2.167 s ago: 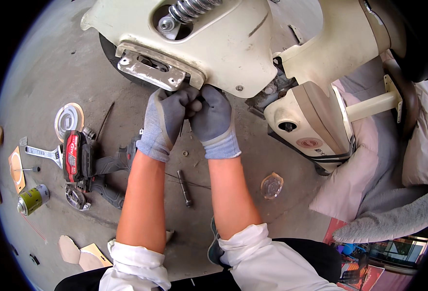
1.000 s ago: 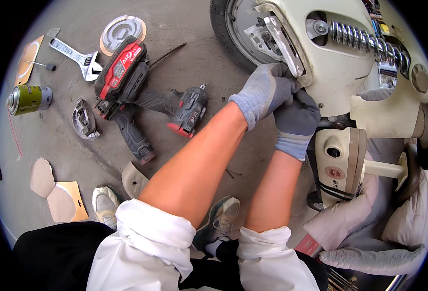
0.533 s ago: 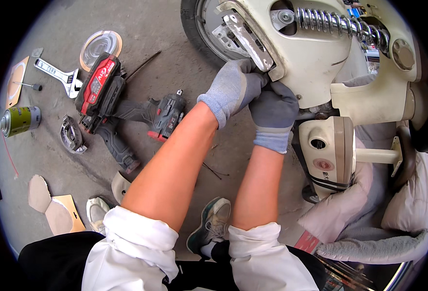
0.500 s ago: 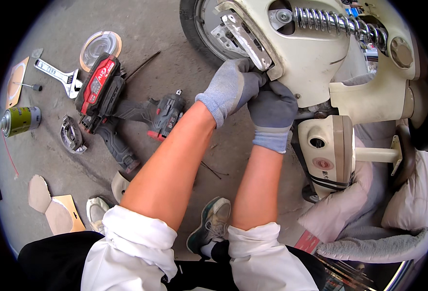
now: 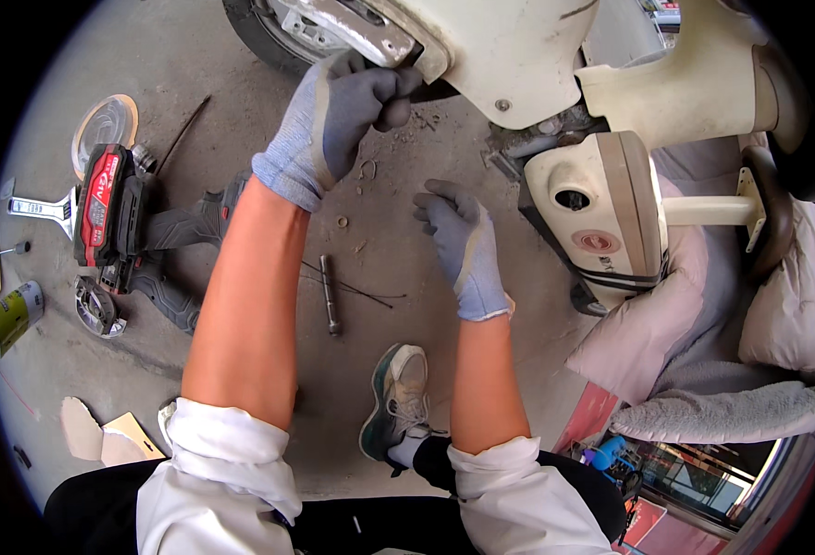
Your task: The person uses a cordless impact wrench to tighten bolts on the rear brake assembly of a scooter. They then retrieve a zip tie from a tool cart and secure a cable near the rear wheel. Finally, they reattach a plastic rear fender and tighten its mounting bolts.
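My gloved left hand [image 5: 338,120] is closed, its fingers curled at the lower end of a worn metal bar [image 5: 356,30] on a cream scooter body [image 5: 509,55]. Whatever those fingers pinch is hidden. Lower and to the right, my gloved right hand [image 5: 460,242] hangs apart from the scooter with fingers spread and nothing in them. On the floor between my forearms lies a thin metal extension bar [image 5: 330,296], beside dark thin strips [image 5: 361,289]. A small ring [image 5: 342,222] sits just above it.
Left of my arm lie a cordless power tool with a red battery [image 5: 100,199], an adjustable wrench [image 5: 45,211] and a green can [image 5: 15,319]. To the right stand a cream scooter front piece [image 5: 597,222] and a padded pink-grey cover [image 5: 648,324]. My shoe [image 5: 398,398] is below.
My right hand has come away from beside the left one, down toward me, and its fingers have opened. The left stays at the metal bar. The whole view has shifted.
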Demonstrator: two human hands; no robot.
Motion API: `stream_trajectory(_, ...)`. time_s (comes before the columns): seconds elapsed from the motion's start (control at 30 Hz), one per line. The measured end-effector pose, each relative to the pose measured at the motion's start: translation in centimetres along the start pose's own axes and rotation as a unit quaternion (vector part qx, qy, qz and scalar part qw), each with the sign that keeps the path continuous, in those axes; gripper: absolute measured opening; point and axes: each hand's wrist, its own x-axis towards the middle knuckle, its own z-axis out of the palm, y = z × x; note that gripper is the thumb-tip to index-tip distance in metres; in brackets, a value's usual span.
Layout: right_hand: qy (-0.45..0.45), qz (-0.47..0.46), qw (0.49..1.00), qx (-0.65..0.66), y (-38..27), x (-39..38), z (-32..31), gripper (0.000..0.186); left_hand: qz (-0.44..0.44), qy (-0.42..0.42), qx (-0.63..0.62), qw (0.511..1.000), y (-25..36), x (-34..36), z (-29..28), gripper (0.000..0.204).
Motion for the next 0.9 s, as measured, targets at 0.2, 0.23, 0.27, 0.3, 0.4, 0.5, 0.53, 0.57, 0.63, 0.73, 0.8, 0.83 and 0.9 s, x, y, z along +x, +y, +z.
stream_trajectory(0.2, -0.141, -0.061, 0.89, -0.429, 3.6, -4.1, 4.2, 0.019, 0.1, -0.146, 0.164, 0.971, -0.5, -0.2, -4.3, 0.028)
stream_trajectory(0.23, -0.167, -0.068, 0.862, -0.474, 3.8, -4.9, 5.1, 0.017, 0.007, -0.055, 0.095, 0.994, -0.9, -0.3, -4.5, 0.028)
stream_trajectory(0.27, -0.172, -0.098, 0.833, -0.516, 3.9, -5.7, 5.8, 0.017, -0.083, 0.036, 0.026, 0.996, -1.1, -0.2, -4.5, 0.03)
stream_trajectory(0.3, -0.178, -0.127, 0.801, -0.557, 4.1, -6.6, 6.4, 0.018, -0.172, 0.128, -0.041, 0.976, -1.4, -0.3, -4.6, 0.031)
stream_trajectory(0.4, -0.197, -0.122, 0.782, -0.579, 5.2, -7.8, 6.4, 0.019, -0.255, 0.168, -0.019, 0.952, -2.8, -1.0, -5.7, 0.037)
stream_trajectory(0.5, -0.221, -0.077, 0.823, -0.518, 5.7, -7.3, 5.0, 0.019, -0.274, 0.144, 0.004, 0.951, -2.4, -1.0, -5.1, 0.034)
stream_trajectory(0.53, -0.232, -0.059, 0.839, -0.489, 5.8, -7.3, 4.2, 0.02, -0.265, 0.142, 0.014, 0.954, -2.3, -1.2, -4.9, 0.033)
stream_trajectory(0.57, -0.252, -0.035, 0.863, -0.436, 4.4, -7.3, 3.7, 0.02, -0.252, 0.143, 0.025, 0.957, -1.8, -1.2, -5.0, 0.031)
stream_trajectory(0.63, -0.284, 0.018, 0.901, -0.327, 1.0, -7.3, 2.1, 0.02, -0.252, 0.102, 0.079, 0.959, -1.2, -1.4, -4.9, 0.03)
stream_trajectory(0.73, -0.299, 0.148, 0.932, -0.139, -2.5, -6.6, -0.3, 0.021, -0.254, -0.064, 0.227, 0.938, -1.0, -3.1, -4.7, 0.035)
stream_trajectory(0.8, -0.276, 0.182, 0.94, -0.081, -4.8, -6.4, -2.3, 0.02, -0.292, -0.216, 0.195, 0.911, 0.5, -6.0, -1.7, 0.041)
stream_trajectory(0.83, -0.272, 0.17, 0.942, -0.095, -5.7, -6.3, -2.5, 0.019, -0.274, -0.25, 0.182, 0.911, -0.8, -6.7, -2.0, 0.037)
stream_trajectory(0.9, -0.254, 0.163, 0.946, -0.12, -6.1, -6.0, -3.1, 0.018, -0.263, -0.292, 0.254, 0.884, -1.3, -7.5, 1.0, 0.033)
